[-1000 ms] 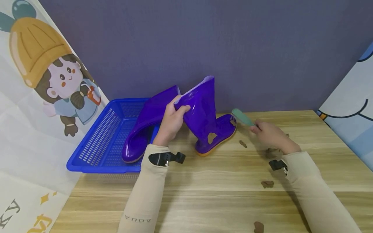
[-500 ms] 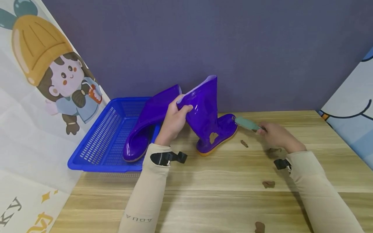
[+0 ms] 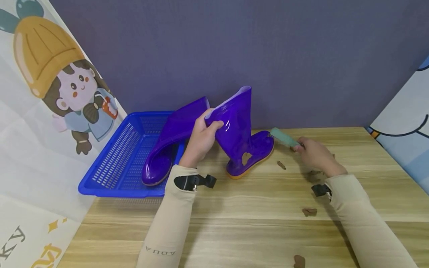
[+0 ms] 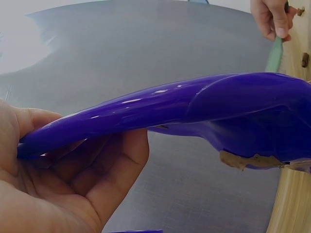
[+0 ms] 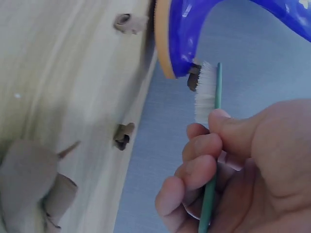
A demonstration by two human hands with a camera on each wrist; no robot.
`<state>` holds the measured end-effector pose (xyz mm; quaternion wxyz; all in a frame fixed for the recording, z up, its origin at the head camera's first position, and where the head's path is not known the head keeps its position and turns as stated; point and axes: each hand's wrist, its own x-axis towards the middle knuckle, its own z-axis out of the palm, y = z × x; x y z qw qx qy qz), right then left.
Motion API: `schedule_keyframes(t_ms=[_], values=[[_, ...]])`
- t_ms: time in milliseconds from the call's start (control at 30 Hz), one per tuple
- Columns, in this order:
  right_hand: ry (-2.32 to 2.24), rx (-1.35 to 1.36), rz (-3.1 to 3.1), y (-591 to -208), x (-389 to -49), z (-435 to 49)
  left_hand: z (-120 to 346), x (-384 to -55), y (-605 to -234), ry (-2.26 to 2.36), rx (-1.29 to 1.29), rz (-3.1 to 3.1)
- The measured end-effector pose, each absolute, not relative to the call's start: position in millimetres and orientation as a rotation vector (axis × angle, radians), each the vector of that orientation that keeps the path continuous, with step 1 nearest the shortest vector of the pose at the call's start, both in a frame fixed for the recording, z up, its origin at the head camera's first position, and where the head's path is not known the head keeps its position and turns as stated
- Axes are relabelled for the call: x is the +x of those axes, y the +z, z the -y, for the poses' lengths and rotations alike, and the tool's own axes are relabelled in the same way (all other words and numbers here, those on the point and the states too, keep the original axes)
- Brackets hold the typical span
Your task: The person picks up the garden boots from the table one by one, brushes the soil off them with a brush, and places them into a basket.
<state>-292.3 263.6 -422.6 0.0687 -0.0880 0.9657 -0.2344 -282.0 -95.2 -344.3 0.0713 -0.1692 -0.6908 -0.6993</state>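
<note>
A purple rain boot with an orange sole stands on the table, its shaft leaning left. My left hand grips the top rim, thumb outside, fingers beneath. A brown mud patch clings near the heel, and more mud sits at the toe. My right hand holds a green brush by its handle; in the right wrist view its white bristles touch the toe mud. The second purple boot lies tilted in a blue basket, left of my left hand.
Several brown mud pieces lie on the wooden table, including one piece near the right forearm and another beside the boot. A dark grey wall rises behind the table. A printed white sheet hangs on the left.
The brush has moved to and fro at the boot's toe, tipping and turning in my right hand. The toe mud patch looks smaller than before. My left hand keeps its grip on the boot.
</note>
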Motion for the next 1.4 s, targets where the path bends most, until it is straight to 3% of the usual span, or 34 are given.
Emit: schedule_keyframes(t_ms=[333,967,1400], values=[[-0.812,-0.19,-2.841,-420.1,-291.5,-268.8,93.9,-284.2,-345.2,-2.078,-0.522,2.086],[-0.774,-0.41,-2.937,-423.6,-289.3,-239.0,93.8,-283.6,-344.8,-2.069,-0.518,2.107],[-0.688,-0.237,-2.885,-424.3,-294.2,-266.0,94.7,-282.2,-345.5,-2.052,-0.509,2.126]])
